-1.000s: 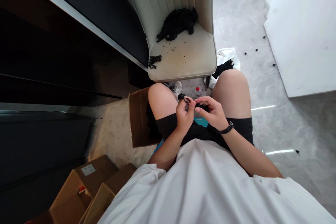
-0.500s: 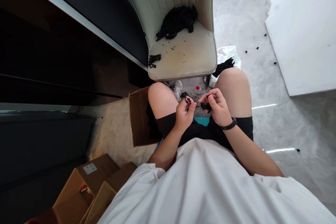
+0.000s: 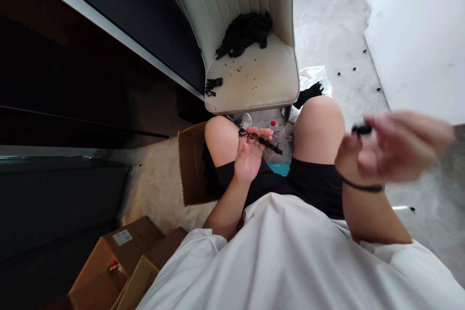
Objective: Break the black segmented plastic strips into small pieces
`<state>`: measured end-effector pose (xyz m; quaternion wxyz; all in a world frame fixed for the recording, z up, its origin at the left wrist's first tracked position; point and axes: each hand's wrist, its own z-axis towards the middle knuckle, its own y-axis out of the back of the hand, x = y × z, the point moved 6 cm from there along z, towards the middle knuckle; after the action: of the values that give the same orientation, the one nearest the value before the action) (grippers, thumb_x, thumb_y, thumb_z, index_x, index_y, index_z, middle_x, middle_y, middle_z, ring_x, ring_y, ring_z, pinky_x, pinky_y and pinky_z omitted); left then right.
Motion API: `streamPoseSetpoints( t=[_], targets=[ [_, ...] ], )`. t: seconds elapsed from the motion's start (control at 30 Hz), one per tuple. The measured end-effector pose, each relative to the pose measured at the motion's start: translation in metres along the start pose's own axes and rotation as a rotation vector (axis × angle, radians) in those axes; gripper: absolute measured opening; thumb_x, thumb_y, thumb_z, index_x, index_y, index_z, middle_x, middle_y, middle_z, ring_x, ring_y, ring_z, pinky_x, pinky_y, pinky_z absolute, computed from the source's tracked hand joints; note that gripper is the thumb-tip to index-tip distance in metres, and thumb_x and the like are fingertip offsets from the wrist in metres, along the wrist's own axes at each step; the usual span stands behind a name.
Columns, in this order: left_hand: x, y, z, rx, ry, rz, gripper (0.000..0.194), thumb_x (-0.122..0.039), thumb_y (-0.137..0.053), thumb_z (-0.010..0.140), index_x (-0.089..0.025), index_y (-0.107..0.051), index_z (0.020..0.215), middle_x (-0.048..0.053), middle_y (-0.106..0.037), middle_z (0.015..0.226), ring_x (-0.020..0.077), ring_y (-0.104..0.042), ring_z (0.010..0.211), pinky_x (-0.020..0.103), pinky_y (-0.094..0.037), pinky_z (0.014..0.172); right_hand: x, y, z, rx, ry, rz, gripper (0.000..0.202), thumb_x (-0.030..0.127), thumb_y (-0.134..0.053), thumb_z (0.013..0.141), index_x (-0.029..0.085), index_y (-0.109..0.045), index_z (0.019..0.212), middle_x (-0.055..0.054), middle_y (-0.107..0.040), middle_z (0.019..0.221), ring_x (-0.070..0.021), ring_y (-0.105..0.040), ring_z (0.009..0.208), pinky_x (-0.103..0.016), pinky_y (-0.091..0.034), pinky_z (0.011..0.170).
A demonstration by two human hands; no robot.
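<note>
My left hand (image 3: 249, 157) is palm up above my lap, fingers extended. Across its fingers it holds a dark, knotty, twig-like strand (image 3: 271, 145), whose far end sticks out to the right. Raised and blurred, my right hand (image 3: 392, 147) is well out to the right. Its thumb and fingertips pinch a small black lump (image 3: 362, 129). A larger black tangled clump (image 3: 245, 31) lies on the pale chair (image 3: 269, 85), and a smaller black strand piece (image 3: 213, 85) is at the seat's left edge. Dark crumbs are scattered between them.
A white plastic bag (image 3: 325, 77) with black pieces is beside the chair. Left of my leg stands a cardboard box (image 3: 187, 169); more boxes (image 3: 134, 235) are lower left. A red-capped bottle (image 3: 273, 126) is on the floor. Several black bits (image 3: 354, 69) lie near a white panel (image 3: 410, 48).
My right hand has moved away from the left, up and to the right, with a small black lump pinched in it. My left hand has opened out flat beneath the strand.
</note>
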<state>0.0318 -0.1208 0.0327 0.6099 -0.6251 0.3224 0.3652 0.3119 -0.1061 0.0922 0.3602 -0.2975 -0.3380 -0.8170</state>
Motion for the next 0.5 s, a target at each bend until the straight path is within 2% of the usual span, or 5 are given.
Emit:
streamPoseSetpoints(
  t=[0.07, 0.13, 0.23, 0.37, 0.5],
  targets=[
    [-0.005, -0.003, -0.001, 0.011, -0.007, -0.068, 0.044, -0.059, -0.075, 0.1, -0.031, -0.072, 0.133, 0.008, -0.081, 0.135, 0.0275, -0.077, 0.134, 0.049, -0.056, 0.124, -0.031, -0.013, 0.022, -0.03, 0.061, -0.094, 0.059, 0.067, -0.073, 0.101, 0.03, -0.064, 0.148, -0.018, -0.063, 0.132, -0.0421, -0.06, 0.131, -0.068, -0.053, 0.111],
    [-0.009, -0.006, -0.002, 0.025, -0.004, -0.082, 0.048, -0.05, -0.078, 0.097, -0.033, -0.071, 0.142, 0.008, -0.079, 0.145, 0.0298, -0.071, 0.147, 0.054, -0.048, 0.134, -0.057, -0.025, 0.031, -0.031, 0.06, -0.145, 0.072, 0.059, -0.074, 0.103, 0.018, -0.055, 0.159, -0.024, -0.06, 0.141, -0.0419, -0.062, 0.129, -0.066, -0.056, 0.106],
    [-0.008, -0.006, -0.003, 0.028, 0.043, -0.021, 0.07, -0.04, -0.084, 0.092, -0.04, -0.061, 0.159, 0.006, -0.072, 0.16, 0.0316, -0.056, 0.166, 0.057, -0.035, 0.144, -0.071, -0.033, 0.01, -0.007, -0.048, -0.147, 0.056, 0.052, -0.071, 0.105, 0.02, -0.061, 0.15, -0.021, -0.062, 0.139, -0.0419, -0.064, 0.127, -0.069, -0.055, 0.108],
    [-0.002, -0.006, -0.002, 0.054, 0.053, 0.072, 0.085, -0.045, -0.085, 0.098, -0.048, -0.044, 0.173, 0.004, -0.069, 0.167, 0.0278, -0.048, 0.172, 0.054, -0.03, 0.147, -0.036, -0.054, -0.039, 0.292, -0.056, 0.087, 0.031, 0.041, -0.068, 0.108, 0.024, -0.072, 0.133, -0.017, -0.072, 0.129, -0.0393, -0.068, 0.13, -0.063, -0.058, 0.11],
    [0.005, -0.007, -0.002, 0.144, -0.007, 0.161, 0.085, -0.05, -0.08, 0.104, -0.047, -0.036, 0.178, 0.006, -0.068, 0.168, 0.0259, -0.049, 0.171, 0.053, -0.03, 0.148, 0.009, -0.081, -0.063, 0.582, -0.026, 0.393, 0.036, 0.043, -0.067, 0.111, 0.026, -0.069, 0.144, -0.017, -0.075, 0.14, -0.0362, -0.071, 0.134, -0.059, -0.059, 0.116]
  ],
)
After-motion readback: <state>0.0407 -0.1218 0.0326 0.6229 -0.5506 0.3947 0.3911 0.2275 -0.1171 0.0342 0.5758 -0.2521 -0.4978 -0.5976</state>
